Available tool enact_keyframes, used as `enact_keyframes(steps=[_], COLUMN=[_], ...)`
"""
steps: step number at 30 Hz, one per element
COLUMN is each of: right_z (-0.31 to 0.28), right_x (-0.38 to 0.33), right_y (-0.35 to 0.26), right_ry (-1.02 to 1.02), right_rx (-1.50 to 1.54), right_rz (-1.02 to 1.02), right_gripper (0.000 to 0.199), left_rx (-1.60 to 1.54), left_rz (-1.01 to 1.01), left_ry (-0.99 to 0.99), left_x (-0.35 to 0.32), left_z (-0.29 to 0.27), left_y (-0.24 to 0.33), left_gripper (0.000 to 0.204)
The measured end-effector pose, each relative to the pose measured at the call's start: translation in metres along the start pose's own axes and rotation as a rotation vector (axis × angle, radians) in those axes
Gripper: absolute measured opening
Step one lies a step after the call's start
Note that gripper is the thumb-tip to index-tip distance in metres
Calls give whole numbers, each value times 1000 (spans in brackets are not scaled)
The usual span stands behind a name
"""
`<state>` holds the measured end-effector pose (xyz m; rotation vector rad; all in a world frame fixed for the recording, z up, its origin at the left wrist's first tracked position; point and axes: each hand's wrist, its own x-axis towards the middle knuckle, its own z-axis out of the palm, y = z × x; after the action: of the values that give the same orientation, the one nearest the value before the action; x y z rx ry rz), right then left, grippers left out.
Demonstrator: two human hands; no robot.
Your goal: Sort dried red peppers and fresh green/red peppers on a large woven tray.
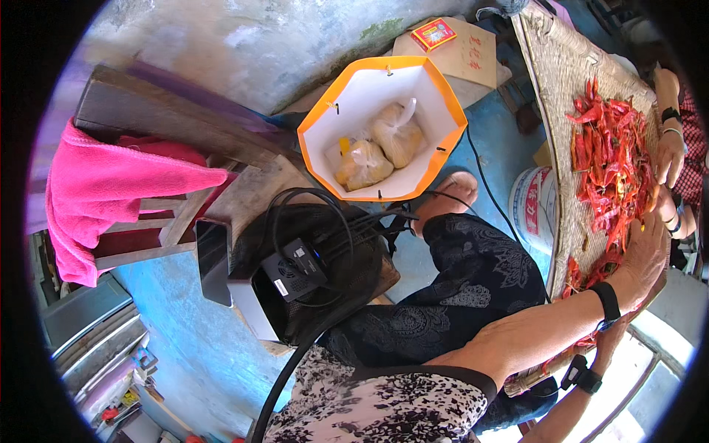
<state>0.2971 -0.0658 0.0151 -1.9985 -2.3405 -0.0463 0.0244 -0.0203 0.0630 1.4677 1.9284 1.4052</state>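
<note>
The tray (550, 59) is on the right with peppers (609, 159) on it. The person's left hand (644, 255) is at the peppers' nearer end; 2 co-worker's hands (670, 156) are at the tray's right side. The bucket (533, 207) is just left of the tray. Farther left, the open container (332, 111) has 2 bags (396, 138) inside. Behind it, 1 packet (433, 34) lies on a box (476, 63). At far left, a towel (133, 181) hangs over the wooden seat (148, 111).
</note>
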Motion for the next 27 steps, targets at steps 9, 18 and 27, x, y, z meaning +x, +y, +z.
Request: enact_keyframes(steps=[9, 18, 27], right_z=[-12, -53, -76], right_x=[3, -7, 21], right_y=[-41, -102, -161], right_ry=[97, 110, 294], right_rx=[43, 749, 949], right_rz=[38, 3, -4], right_gripper=[34, 32, 41], left_rx=[152, -113, -53], left_rz=[397, 423, 94], left_ry=[-623, -365, -150], left_x=[-57, -73, -21], left_z=[9, 29, 11], left_y=[-7, 1, -14], left_gripper=[14, 16, 11])
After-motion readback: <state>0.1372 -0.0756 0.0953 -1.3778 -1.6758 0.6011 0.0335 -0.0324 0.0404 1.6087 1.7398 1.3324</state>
